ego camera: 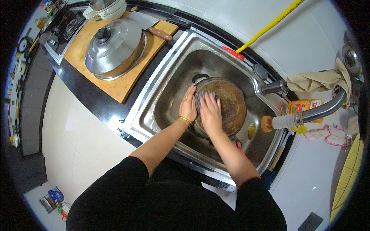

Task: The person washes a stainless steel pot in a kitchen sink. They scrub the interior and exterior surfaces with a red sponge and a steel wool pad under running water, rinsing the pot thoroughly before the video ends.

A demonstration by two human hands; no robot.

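A round metal pot (232,104) sits in the stainless steel sink (173,65), apparently upside down, its upper face stained brown. One black loop handle (199,76) points towards the back left. My left hand (189,106) wears a gold bangle and braces the pot's left side. On the stained surface my right hand (210,115) presses a grey scourer (198,102), probably steel wool, mostly hidden under the blurred fingers. Beneath my right forearm, a dark and red item (238,145) is partly covered. A small yellow piece (252,131) lies on the sink floor to the right.
Left of the sink, a wooden cutting board (127,86) bears a domed metal lid (115,46) and a cleaver (160,33). Stacked bowls (111,10) stand behind. The faucet (323,111) reaches over the sink's right side. A cloth (313,82) hangs there. A yellow hose (268,26) runs behind.
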